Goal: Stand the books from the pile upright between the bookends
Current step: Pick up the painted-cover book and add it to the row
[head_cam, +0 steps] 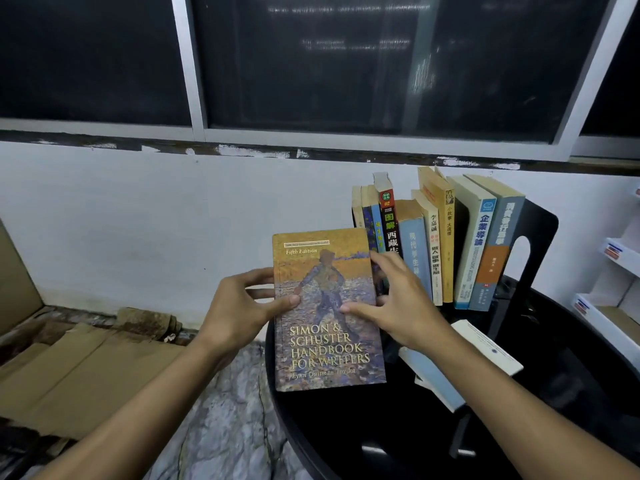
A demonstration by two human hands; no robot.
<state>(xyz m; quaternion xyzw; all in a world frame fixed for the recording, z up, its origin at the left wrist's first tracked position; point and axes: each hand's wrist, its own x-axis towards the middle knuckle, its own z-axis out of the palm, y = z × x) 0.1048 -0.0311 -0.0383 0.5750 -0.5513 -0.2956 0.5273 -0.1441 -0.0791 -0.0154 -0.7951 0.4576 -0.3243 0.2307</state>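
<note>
An orange and blue paperback, the handbook for writers [327,341], is held up with its cover facing me, over the left edge of the black round table [381,438]. My left hand [239,306] grips its left edge, thumb on the cover. My right hand [398,299] holds its right edge, fingers spread. Just behind it, several books [443,244] stand upright in a row against the black bookend [533,244] on the right. The left bookend is hidden. A small pile of books [485,348] lies flat on the table under my right forearm.
A white wall and dark windows rise behind the table. Flattened cardboard [69,368] lies on the floor to the left. White shelving [616,271] stands at the far right. Patterned grey floor shows below the table's left rim.
</note>
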